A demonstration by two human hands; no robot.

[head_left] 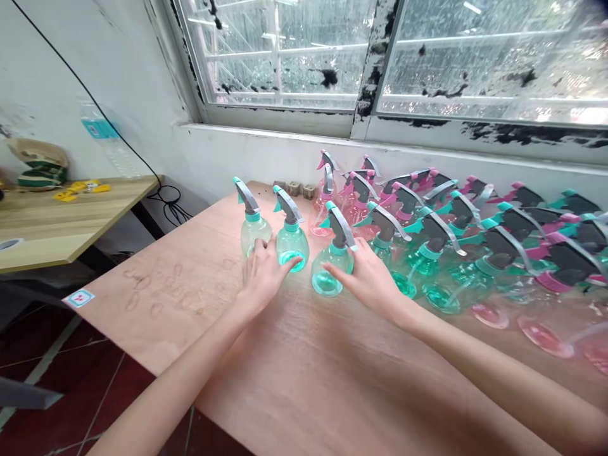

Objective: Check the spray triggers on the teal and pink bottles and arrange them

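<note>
My left hand (265,272) is at a translucent green spray bottle (293,237), its thumb across the lower front and its fingers on the left side. A paler green spray bottle (254,228) stands just left of those fingers. My right hand (373,275) grips another green spray bottle (330,263) from its right side, thumb across the front. This bottle stands upright with its teal and grey trigger head pointing left. A gap separates the two bottles in my hands. Some fingertips of both hands are hidden.
Many green and pink spray bottles (427,253) crowd the table's right side. Small brownish blocks (294,189) sit at the back by the wall. A sticker (80,297) marks the wooden table's (166,323) left corner. A second table (61,231) stands left, below a hanging black cable (85,88).
</note>
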